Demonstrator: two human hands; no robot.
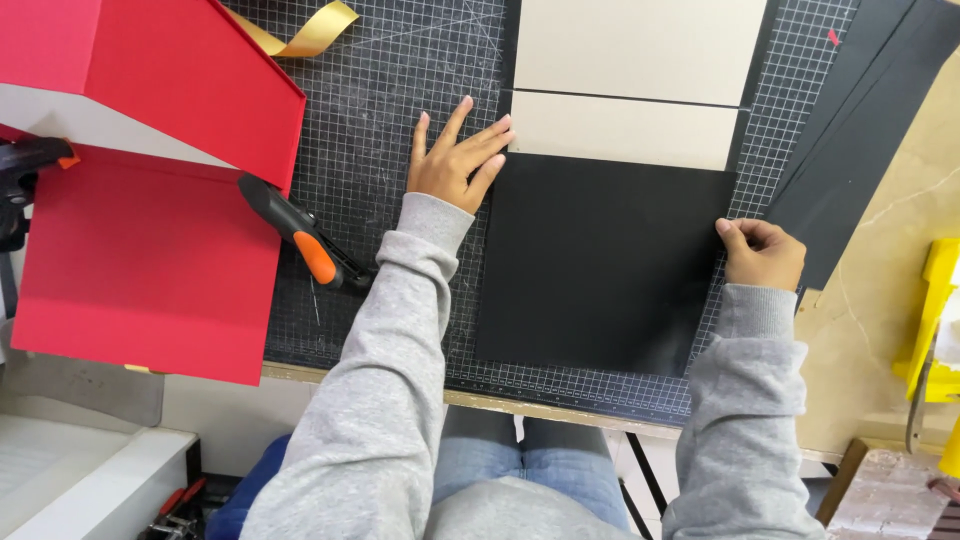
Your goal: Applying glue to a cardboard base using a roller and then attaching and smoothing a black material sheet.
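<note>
A black square sheet lies on the gridded cutting mat, overlapping the lower edge of a grey board strip; a larger grey board lies just beyond it. My left hand rests flat with fingers spread at the sheet's top left corner, fingertips touching the grey strip's edge. At the sheet's right edge my right hand pinches it between thumb and curled fingers. Both arms wear grey sleeves.
A red folded box stands at the left, held by a black and orange clamp. A gold ribbon curls at the top. Black sheets lean at the right, beside a yellow object.
</note>
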